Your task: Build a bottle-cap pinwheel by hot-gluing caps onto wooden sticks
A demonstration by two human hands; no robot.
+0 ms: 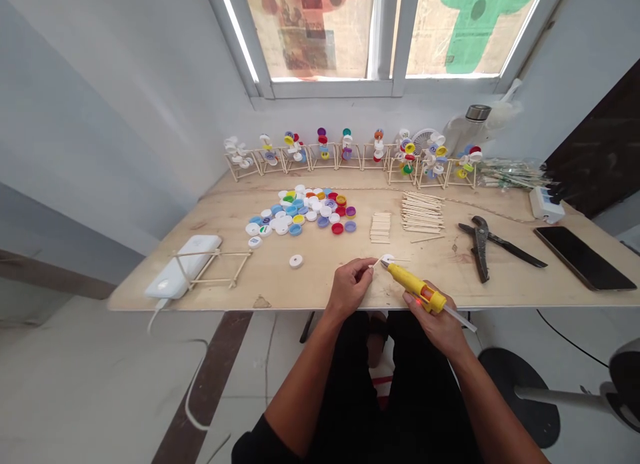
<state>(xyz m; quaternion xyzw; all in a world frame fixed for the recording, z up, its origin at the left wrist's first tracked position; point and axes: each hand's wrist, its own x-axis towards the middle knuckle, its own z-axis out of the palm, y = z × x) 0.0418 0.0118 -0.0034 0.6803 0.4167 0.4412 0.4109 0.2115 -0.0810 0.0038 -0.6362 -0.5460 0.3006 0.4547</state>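
Observation:
My right hand grips a yellow hot glue gun, with a clear glue stick poking out of its back end. The gun's nozzle points left, close to the fingertips of my left hand. Between those pinched fingers is a thin wooden stick, partly hidden by the fingers. Just behind the nozzle lies a white bottle cap, with a stick seeming to run out to its right; the contact there is too small to make out. Another white cap with a dark centre lies alone to the left.
A pile of coloured bottle caps lies mid-table, with short sticks and longer sticks beside it. Pliers and a phone are right. A stick frame touches a white power bank. Cap-and-stick models line the back.

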